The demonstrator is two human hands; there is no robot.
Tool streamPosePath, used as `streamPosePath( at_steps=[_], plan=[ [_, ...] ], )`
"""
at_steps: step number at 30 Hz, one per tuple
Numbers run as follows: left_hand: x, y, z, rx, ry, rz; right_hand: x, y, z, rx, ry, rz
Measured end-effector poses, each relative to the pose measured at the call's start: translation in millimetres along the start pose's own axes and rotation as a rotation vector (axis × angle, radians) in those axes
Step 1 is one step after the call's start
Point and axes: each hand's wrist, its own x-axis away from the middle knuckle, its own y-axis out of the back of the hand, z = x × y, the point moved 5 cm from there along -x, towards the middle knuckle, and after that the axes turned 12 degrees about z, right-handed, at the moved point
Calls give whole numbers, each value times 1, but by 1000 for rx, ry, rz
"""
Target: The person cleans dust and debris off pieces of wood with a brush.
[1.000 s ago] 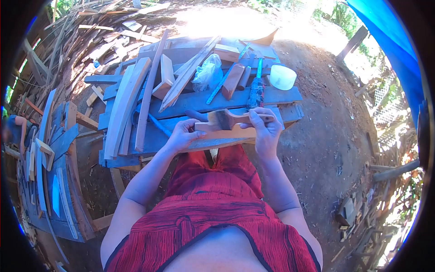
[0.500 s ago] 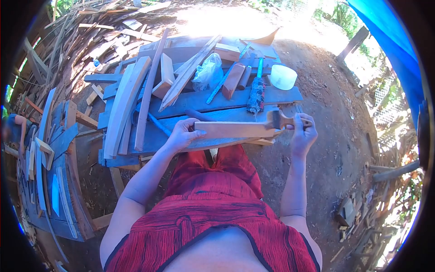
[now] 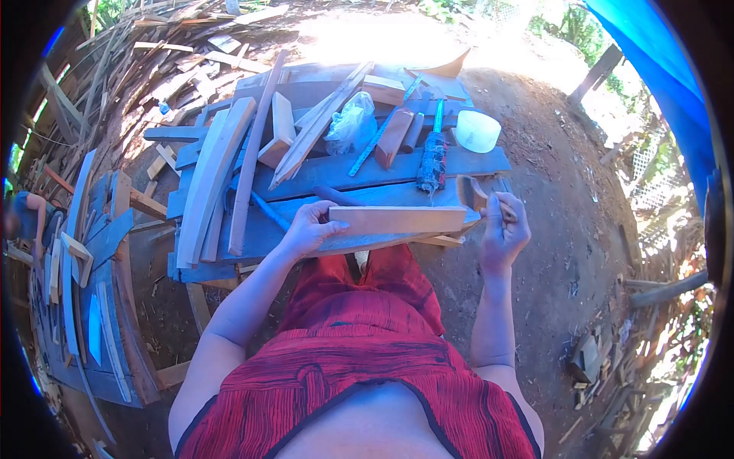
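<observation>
My left hand [image 3: 310,229] grips the left end of a flat wooden board [image 3: 405,220], thumb on its near face. The board is held level above the near edge of the workbench [image 3: 321,210]. In my right hand [image 3: 505,229] is a paintbrush [image 3: 472,195], its handle pinched between thumb and fingers. The brush's bristles point up and left, just off the board's right end. Farther back on the bench lie a brush-like tool with dark, frayed wrapping [image 3: 433,162], a reddish-brown wood block [image 3: 394,138] and a white plastic tub [image 3: 478,131].
Long wood strips [image 3: 214,176] and a crumpled clear plastic bag [image 3: 353,122] lie on the bench. To the left stands a second bench [image 3: 115,306] with boards, and another person's arm [image 3: 37,214] shows beyond it. Scrap wood [image 3: 168,69] is piled at the back left.
The paintbrush has come off the board's right end and tilted upward, as my right hand turned and shifted slightly down. My left hand and the board stay nearly still.
</observation>
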Motion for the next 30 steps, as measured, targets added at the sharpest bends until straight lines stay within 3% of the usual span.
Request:
streamPosePath(
  at_steps=[4,7,9,13,18,21,24,30],
  plan=[
    [0,-2,-4,13,-26,-17,-1,-4,-2,93,49,59],
    [0,-2,-4,61,-36,-18,4,-24,-3,11,-52,157],
    [-2,-1,4,76,-39,-8,9,-40,17,95,141,234],
    [-3,2,5,22,-64,-6,14,-60,30,-81,116,286],
    [-1,-1,0,54,-67,-15,15,-81,46,-592,-144,357],
    [2,-2,-5,28,-18,-14,12,-82,45,-745,-188,300],
    [0,0,1,60,-38,5,9,-81,39,-834,-243,266],
    [1,0,-1,35,-2,-12,12,-70,8,-733,-296,208]
  ],
)
